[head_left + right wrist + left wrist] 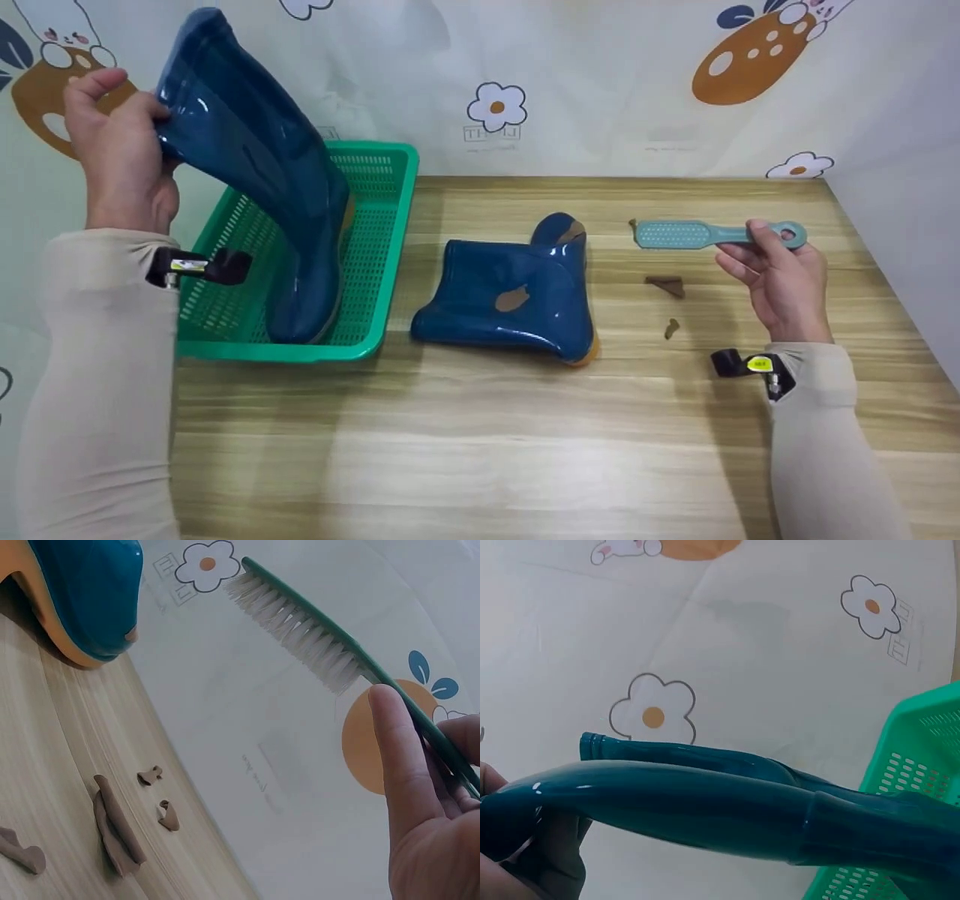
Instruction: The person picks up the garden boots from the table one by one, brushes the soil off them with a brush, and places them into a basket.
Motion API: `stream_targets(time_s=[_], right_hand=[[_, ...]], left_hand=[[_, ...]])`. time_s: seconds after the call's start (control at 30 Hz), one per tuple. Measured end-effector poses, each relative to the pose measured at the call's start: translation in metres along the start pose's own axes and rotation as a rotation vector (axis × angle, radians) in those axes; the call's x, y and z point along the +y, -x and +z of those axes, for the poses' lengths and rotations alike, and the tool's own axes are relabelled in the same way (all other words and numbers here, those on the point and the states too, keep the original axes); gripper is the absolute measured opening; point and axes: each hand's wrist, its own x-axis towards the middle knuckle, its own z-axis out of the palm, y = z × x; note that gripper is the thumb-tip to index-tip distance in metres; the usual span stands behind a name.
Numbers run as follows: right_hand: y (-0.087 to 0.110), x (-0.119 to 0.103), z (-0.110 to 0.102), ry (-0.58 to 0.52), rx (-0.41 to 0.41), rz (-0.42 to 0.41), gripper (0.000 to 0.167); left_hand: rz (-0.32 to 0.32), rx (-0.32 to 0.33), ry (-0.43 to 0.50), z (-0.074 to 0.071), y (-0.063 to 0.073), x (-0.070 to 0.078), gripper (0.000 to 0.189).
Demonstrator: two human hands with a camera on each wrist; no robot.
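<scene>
My left hand [124, 150] grips the top of a blue rubber boot [255, 142] by its shaft edge. The boot leans with its foot down inside the green plastic basket [411, 195]; whether its sole touches the bottom is unclear. In the left wrist view the boot shaft [697, 802] runs from my fingers toward the basket. My right hand [791, 289] holds a green scrub brush [671, 235] by its handle, white bristles [300, 626] showing in the right wrist view. Between the hands, a second blue boot [495, 277] lies on its side with a brown patch on its shaft and another at its toe.
Brown scraps lie on the wooden table [480, 450]: a folded piece [666, 285], a smaller piece [672, 328], and little bits [169, 816] in the right wrist view. A patterned sheet [592, 97] rises behind the table. A pale wall [900, 225] stands at the right.
</scene>
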Motion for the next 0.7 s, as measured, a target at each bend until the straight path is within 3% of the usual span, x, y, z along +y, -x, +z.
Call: stream_targets(time_s=[0.33, 0.7], right_hand=[[0.000, 0.001, -0.001, 0.003, 0.007, 0.003, 0.015], [-0.002, 0.002, -0.002, -0.021, 0.002, 0.013, 0.012]], left_hand=[[-0.090, 0.035, -0.013, -0.009, -0.006, -0.008, 0.043], [-0.137, 0.017, 0.030, -0.020, -0.016, -0.026, 0.038]])
